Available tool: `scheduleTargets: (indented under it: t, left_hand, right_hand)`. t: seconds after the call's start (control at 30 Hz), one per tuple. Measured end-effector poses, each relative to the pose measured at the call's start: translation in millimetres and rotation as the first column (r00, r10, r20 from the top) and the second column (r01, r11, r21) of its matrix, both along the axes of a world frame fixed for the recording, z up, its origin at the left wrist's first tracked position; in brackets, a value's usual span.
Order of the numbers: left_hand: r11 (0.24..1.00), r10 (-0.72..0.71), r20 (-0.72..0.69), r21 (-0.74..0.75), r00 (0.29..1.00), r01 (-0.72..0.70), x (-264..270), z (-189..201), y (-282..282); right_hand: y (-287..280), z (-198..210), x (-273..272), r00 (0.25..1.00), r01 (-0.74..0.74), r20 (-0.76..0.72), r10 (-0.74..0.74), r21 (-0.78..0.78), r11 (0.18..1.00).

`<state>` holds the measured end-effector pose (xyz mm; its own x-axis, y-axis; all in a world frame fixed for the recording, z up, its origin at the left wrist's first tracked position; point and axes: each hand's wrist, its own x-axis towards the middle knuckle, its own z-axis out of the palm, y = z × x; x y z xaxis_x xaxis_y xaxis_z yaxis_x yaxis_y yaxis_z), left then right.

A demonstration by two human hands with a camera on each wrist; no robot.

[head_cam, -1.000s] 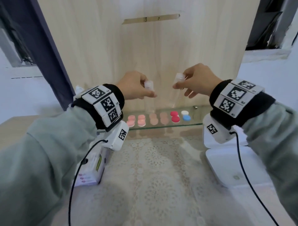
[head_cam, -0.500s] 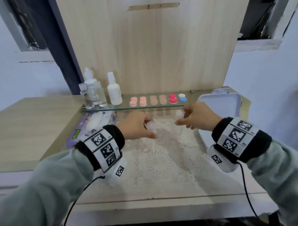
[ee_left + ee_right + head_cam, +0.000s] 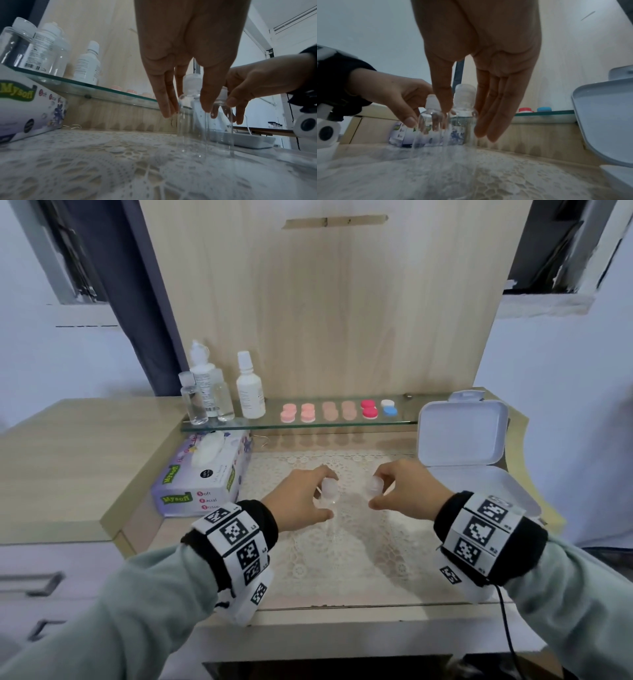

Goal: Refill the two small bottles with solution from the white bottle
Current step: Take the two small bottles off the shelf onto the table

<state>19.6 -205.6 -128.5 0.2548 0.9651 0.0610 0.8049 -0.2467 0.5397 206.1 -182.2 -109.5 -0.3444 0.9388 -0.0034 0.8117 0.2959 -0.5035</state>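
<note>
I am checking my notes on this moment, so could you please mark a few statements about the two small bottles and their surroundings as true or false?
1. Each hand, left hand and right hand, holds one small clear bottle. True.
2. Both small bottles have their caps off. False: both are capped.
3. The white bottle stands on the glass shelf. True.
4. The white case is closed. False: its lid stands open.
5. The tissue box lies right of the hands. False: left.

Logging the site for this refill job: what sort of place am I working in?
Probably a home vanity or dresser corner set up for contact lens care: a glass shelf with solution bottles and coloured lens cases, a tissue box, and a lace mat.
</note>
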Motion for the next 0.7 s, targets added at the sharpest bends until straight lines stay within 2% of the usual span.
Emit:
scheduleTargets:
  t: [0.23,0.5,0.7]
  left_hand:
    - [0.998,-0.007,0.023,-0.063,1.0,0.009,-4,-7,-1]
    - [0.998,0.011,0.008,-0.061,1.0,-0.01,-14,-9,-1]
    - [0.996,0.069,-0.014,-0.048,0.997,-0.07,-30,-3,3]
  right_hand:
    - [-3,-5,-2,1.0,0.005,0.026,-0.006,0.011,1.0]
    - [0,-6,6,1.0,0.008,0.028,-0.006,-0.073,0.997]
    - [1,-6,16,0.983,-0.024,0.179,0.048,-0.135,0.991]
